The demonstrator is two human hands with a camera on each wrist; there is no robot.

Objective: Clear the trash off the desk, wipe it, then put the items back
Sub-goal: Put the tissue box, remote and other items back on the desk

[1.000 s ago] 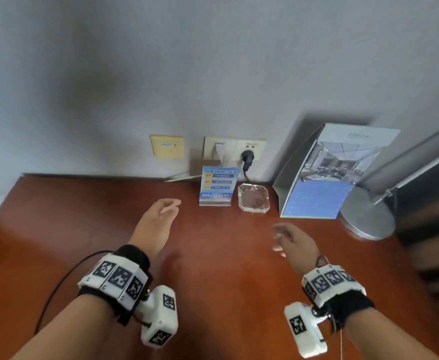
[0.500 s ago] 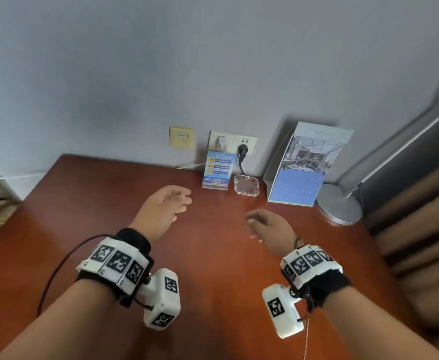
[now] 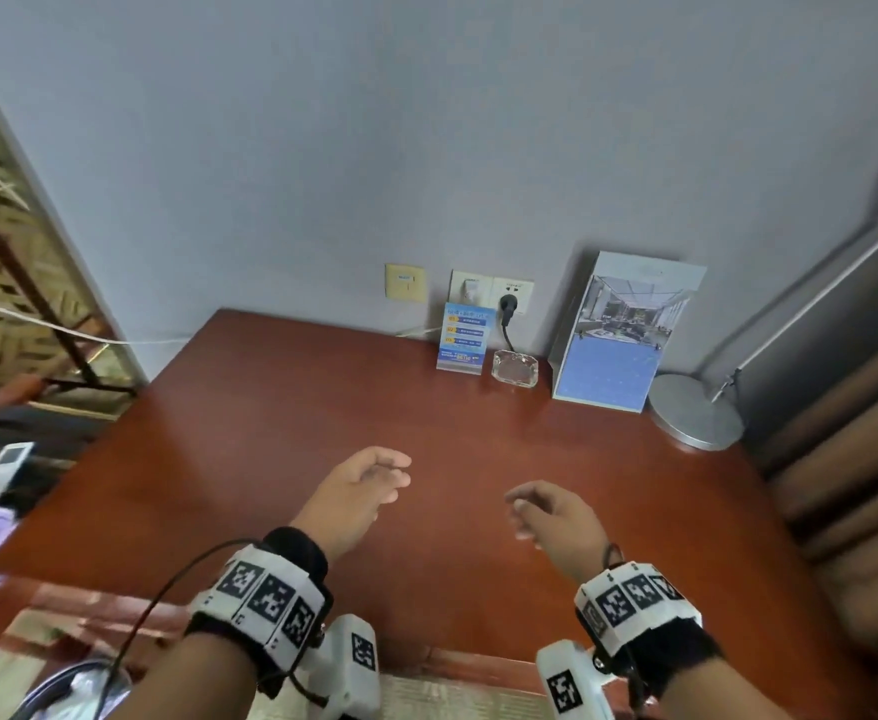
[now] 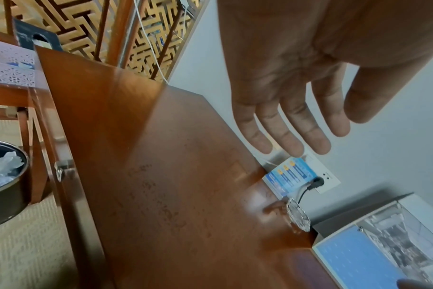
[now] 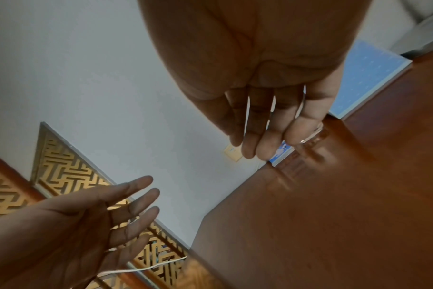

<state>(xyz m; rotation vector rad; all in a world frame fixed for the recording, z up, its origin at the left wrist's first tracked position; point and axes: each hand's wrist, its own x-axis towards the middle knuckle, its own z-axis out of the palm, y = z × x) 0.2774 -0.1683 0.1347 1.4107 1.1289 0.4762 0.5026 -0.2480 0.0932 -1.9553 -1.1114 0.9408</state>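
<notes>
The red-brown wooden desk [image 3: 281, 433] fills the head view. Along its back edge stand a small blue sign card [image 3: 462, 339], a clear glass ashtray [image 3: 515, 367] and a tall blue-and-photo brochure stand [image 3: 614, 340]. My left hand [image 3: 359, 491] hovers above the desk's middle with its fingers straight and empty; the left wrist view shows its open palm [image 4: 289, 93]. My right hand [image 3: 551, 517] hovers to its right, fingers loosely extended [image 5: 265, 125] and holding nothing. Both hands are well short of the items at the back.
A round grey lamp base [image 3: 694, 418] sits at the desk's back right corner, with brown curtains [image 3: 852, 485] beyond. Wall sockets [image 3: 509, 298] with a black plug are behind the sign. A bin [image 4: 3, 181] with crumpled white paper stands on the floor at left, beside a lattice screen [image 3: 6, 283].
The head view has pulled back and upward, showing the whole desk and the floor at left. Both hands have drawn back from the items toward the desk's front, still empty.
</notes>
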